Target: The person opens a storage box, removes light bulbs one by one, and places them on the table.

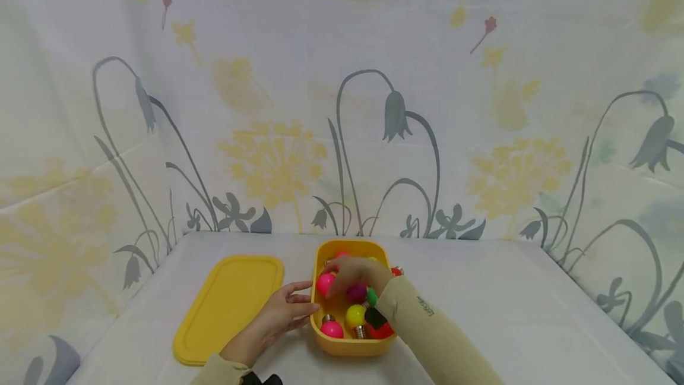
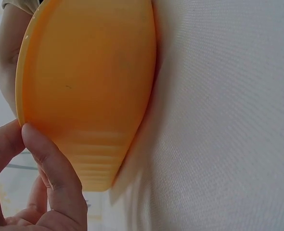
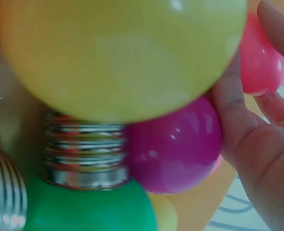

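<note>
A yellow plastic box [image 1: 351, 347] holding several colourful light bulbs stands on the white cloth. At its left side, my left hand [image 1: 283, 315] pinches the rim between thumb and finger; the left wrist view shows the thumb [image 2: 53, 168] against the outer wall. My right hand [image 1: 355, 272] reaches down into the box. Between its thumb and fingers is a pink bulb [image 3: 264, 60], whose base is hidden. Close to that hand lie a purple bulb [image 3: 178, 147], a green bulb [image 3: 91, 207] and a large-looking yellow bulb [image 3: 122, 53] with a metal screw base.
Left of the box lies a flat yellow lid [image 1: 230, 308]. Nearer the box's front are another pink bulb [image 1: 332, 330] and a red bulb [image 1: 382, 332]. A patterned cloth [image 1: 342, 183] hangs behind the table.
</note>
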`<state>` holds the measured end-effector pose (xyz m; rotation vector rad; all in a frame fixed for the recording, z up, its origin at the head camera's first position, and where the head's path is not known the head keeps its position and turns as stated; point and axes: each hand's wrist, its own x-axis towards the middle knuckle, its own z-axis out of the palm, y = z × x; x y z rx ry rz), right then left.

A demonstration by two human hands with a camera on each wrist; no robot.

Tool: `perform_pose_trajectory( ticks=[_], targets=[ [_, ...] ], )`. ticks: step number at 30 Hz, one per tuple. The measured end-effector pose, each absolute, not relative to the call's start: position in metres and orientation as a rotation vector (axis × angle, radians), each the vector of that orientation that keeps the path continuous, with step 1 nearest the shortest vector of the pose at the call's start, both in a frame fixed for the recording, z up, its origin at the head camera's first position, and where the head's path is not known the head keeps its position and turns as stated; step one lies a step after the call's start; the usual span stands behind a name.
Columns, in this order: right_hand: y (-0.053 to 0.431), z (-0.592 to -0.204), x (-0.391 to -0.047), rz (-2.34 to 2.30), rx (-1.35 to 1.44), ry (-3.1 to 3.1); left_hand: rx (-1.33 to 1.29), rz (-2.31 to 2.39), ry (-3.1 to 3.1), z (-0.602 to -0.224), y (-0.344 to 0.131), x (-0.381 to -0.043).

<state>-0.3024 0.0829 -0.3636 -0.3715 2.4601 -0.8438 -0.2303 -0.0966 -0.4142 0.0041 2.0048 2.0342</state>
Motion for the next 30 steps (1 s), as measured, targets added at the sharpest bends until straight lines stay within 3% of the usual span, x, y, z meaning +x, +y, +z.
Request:
perform_pose_trajectory(
  ticks=[13, 30],
  targets=[
    [0.088, -0.351, -0.299, -1.032, -0.460, 2.379, -0.031, 2.033, 2.016, -0.415, -0.095, -0.231],
    [0.109, -0.329, -0.266, -1.260, -0.562, 2.441, -0.022, 2.036, 1.994, -0.415, -0.097, -0.230]
  ],
)
